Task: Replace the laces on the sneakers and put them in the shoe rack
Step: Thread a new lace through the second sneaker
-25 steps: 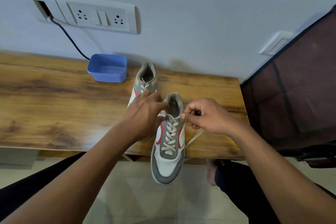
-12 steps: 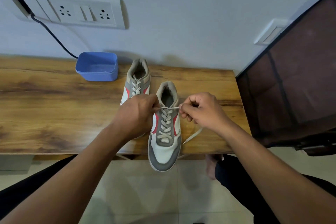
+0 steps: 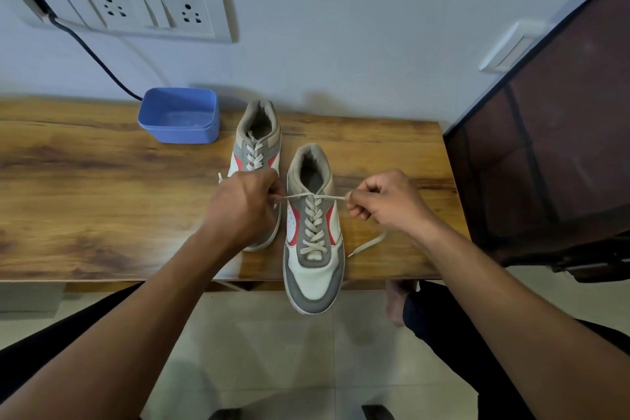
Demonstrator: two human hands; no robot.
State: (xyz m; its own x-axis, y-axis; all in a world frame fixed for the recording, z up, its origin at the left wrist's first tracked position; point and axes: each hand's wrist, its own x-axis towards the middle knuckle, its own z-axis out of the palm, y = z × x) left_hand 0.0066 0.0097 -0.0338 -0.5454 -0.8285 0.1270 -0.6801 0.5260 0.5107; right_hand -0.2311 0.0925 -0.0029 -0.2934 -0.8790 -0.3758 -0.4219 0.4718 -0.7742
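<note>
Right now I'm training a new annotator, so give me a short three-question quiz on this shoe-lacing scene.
1. True or false: left hand and right hand both pinch the lace of the nearer sneaker.
2. The blue tub sits: A) on the floor; B) on the table, left of the farther sneaker; C) in the rack.
3. Which part of the nearer sneaker overhangs the table edge?
Key: 1 true; 2 B; 3 toe.

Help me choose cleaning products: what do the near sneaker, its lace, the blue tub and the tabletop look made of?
Near sneaker: smooth white and grey panels, faint sheen, probably synthetic leather. Lace: flat, matte, seemingly woven fabric. Blue tub: moulded plastic, uniform colour, rounded corners. Tabletop: wood grain under a glossy glare, laminate or varnished wood.
</note>
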